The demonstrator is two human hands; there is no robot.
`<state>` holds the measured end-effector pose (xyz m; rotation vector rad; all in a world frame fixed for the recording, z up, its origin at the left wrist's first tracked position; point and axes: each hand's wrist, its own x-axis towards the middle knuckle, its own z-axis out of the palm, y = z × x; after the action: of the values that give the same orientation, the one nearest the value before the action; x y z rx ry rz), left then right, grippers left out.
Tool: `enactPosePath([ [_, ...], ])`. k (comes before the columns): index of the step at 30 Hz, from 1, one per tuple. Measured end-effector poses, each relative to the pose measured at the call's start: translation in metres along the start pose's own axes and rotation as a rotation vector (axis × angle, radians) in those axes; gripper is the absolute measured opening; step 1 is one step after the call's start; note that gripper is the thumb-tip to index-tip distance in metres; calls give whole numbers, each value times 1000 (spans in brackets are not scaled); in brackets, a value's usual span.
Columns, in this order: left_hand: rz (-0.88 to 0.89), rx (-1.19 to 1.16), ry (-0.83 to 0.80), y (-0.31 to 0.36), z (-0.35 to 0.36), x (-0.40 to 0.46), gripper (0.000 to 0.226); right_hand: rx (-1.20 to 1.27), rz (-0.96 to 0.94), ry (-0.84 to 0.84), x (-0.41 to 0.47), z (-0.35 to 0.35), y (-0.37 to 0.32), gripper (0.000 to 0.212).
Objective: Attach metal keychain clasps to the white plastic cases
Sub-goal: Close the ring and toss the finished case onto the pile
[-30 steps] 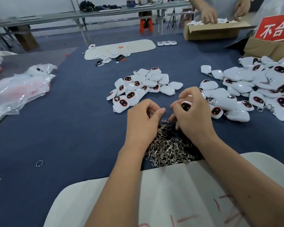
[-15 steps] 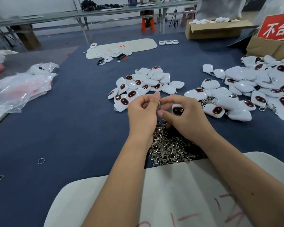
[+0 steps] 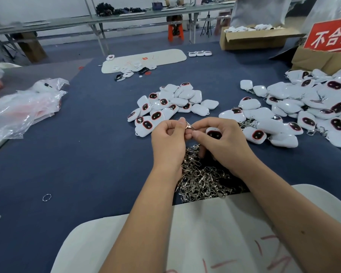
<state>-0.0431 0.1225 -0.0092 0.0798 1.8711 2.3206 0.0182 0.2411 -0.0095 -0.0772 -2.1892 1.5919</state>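
- Left hand (image 3: 166, 138), centre frame: thumb and forefinger pinching a metal clasp (image 3: 189, 126).
- Right hand (image 3: 222, 140): fingers curled round a white case (image 3: 214, 133) (dark oval facing up), fingertips touching the clasp.
- Below both: heap of clasps (image 3: 202, 179) on blue felt.
- Above, upper centre: pile of cases (image 3: 169, 107).

A wide table (image 3: 71, 154) covered in dark blue cloth carries everything. Mid-table sits a small pile of white cases (image 3: 165, 107); a larger heap (image 3: 303, 115) spreads to the right. A tangle of metal clasps (image 3: 203, 180) lies at the near edge, touching a white mat (image 3: 215, 233). Crumpled plastic bags (image 3: 22, 111) rest left, a loose ring (image 3: 46, 197) nearby. Farther off, a pale mat (image 3: 146, 60) holds what may be case parts, beside cardboard boxes (image 3: 252, 37).
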Motion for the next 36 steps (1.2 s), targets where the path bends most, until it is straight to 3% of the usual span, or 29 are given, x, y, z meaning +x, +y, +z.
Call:
enactPosePath([
  [11,-8,-18,21,-1,2,2,19,-14,33,127,3,0,6,11],
  [15,-25,-22,24,2,2,-1,4,16,33,198,4,-1,8,14],
  [18,63,121,41,1,1,-1,5,20,22,224,4,-2,8,15],
  [24,363,469,-117,-2,-1,-5,12,-71,-8,222,4,-1,9,15],
  [36,317,509,-158,-3,-3,-2,13,12,-2,246,5,-2,12,17],
])
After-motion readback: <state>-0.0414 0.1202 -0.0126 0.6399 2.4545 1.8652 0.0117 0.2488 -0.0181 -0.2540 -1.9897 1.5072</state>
